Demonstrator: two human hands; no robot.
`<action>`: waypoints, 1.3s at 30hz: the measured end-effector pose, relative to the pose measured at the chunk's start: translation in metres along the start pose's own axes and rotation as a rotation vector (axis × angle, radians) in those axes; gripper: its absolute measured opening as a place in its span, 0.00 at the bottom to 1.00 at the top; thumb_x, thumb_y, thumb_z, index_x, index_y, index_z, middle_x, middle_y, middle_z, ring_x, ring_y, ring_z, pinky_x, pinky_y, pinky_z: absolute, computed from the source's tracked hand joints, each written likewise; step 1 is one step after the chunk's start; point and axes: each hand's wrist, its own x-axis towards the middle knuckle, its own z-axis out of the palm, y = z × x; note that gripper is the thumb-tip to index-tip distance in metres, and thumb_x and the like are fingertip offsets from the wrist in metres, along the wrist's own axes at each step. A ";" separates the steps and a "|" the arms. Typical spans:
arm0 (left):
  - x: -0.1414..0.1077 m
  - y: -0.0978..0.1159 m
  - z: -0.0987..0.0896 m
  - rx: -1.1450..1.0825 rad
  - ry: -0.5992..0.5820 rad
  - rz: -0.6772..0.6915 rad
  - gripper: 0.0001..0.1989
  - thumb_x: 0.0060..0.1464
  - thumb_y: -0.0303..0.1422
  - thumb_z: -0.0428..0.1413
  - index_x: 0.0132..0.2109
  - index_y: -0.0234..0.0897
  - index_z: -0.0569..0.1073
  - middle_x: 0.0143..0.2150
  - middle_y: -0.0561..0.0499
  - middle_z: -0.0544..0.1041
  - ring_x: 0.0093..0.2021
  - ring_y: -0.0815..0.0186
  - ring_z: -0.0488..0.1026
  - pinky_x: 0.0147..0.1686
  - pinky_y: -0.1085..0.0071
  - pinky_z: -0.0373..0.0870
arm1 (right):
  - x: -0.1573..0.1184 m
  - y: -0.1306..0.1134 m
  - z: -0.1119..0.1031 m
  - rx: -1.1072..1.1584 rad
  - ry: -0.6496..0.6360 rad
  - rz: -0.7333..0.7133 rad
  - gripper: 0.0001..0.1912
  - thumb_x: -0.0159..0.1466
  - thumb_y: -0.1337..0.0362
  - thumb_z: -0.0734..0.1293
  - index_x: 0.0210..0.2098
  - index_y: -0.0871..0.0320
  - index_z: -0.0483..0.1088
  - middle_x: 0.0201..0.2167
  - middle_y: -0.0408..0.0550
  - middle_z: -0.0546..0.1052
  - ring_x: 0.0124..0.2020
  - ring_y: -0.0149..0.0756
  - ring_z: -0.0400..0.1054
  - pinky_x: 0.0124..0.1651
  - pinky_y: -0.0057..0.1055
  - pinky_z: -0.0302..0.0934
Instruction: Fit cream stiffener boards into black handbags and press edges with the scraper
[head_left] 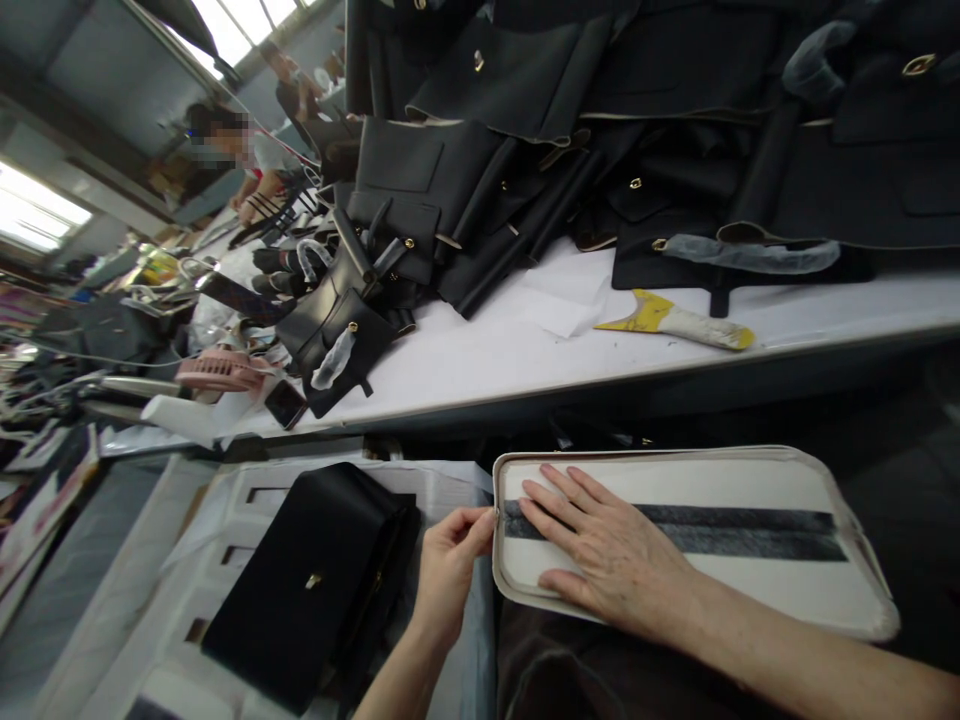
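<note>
A long cream panel [735, 585] with rounded corners and a raised rim lies across my lap. A dark strip [757, 533] runs along its middle. My left hand [451, 562] is closed, pinching the rim at the panel's left end between thumb and fingers. Flat on the panel's left part rests my right hand [600, 545], fingers stretched out and spread a little, covering part of the strip. To the left of my left hand, a black bag [289, 580] with a small gold clasp lies on a white box.
Beyond my lap, a white table [480, 365] holds several black leather bag pieces [401, 165]. A yellow and white tool [675, 320] lies near its front edge. The white box [232, 500] has cut-out slots. A pink fan [221, 370] and a person [262, 180] are further left.
</note>
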 end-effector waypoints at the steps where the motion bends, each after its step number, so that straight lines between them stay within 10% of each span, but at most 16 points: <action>1: 0.003 -0.001 -0.001 -0.087 -0.035 -0.070 0.16 0.53 0.43 0.64 0.35 0.33 0.76 0.32 0.49 0.76 0.33 0.67 0.69 0.37 0.72 0.66 | 0.000 0.000 0.000 0.001 0.007 -0.001 0.37 0.67 0.45 0.62 0.68 0.58 0.55 0.70 0.50 0.55 0.70 0.50 0.44 0.70 0.49 0.43; 19: 0.047 0.011 -0.007 0.047 -0.408 -0.194 0.24 0.49 0.45 0.66 0.31 0.38 0.59 0.27 0.58 0.62 0.28 0.71 0.58 0.29 0.74 0.56 | 0.007 0.003 -0.001 0.013 -0.027 0.008 0.40 0.67 0.41 0.60 0.68 0.60 0.53 0.70 0.50 0.54 0.71 0.48 0.41 0.71 0.47 0.37; 32: 0.035 -0.032 0.017 0.049 -0.065 0.199 0.21 0.52 0.46 0.62 0.34 0.40 0.58 0.27 0.59 0.57 0.28 0.70 0.57 0.30 0.74 0.58 | 0.012 -0.005 -0.026 0.095 -0.190 0.116 0.46 0.61 0.50 0.68 0.71 0.56 0.45 0.72 0.51 0.43 0.72 0.41 0.38 0.72 0.45 0.39; 36: 0.033 -0.018 0.007 0.475 0.042 0.605 0.17 0.52 0.37 0.63 0.45 0.40 0.67 0.42 0.51 0.69 0.42 0.61 0.67 0.45 0.63 0.64 | 0.009 -0.007 -0.035 0.204 -0.170 0.143 0.41 0.63 0.55 0.66 0.70 0.58 0.47 0.71 0.52 0.48 0.72 0.39 0.41 0.72 0.46 0.40; 39: 0.032 0.003 0.004 0.829 -0.102 0.944 0.10 0.59 0.31 0.58 0.48 0.45 0.72 0.51 0.49 0.69 0.53 0.56 0.65 0.53 0.56 0.59 | 0.008 -0.002 -0.035 0.442 -0.010 0.215 0.33 0.66 0.61 0.62 0.68 0.57 0.52 0.70 0.53 0.52 0.71 0.37 0.46 0.70 0.42 0.46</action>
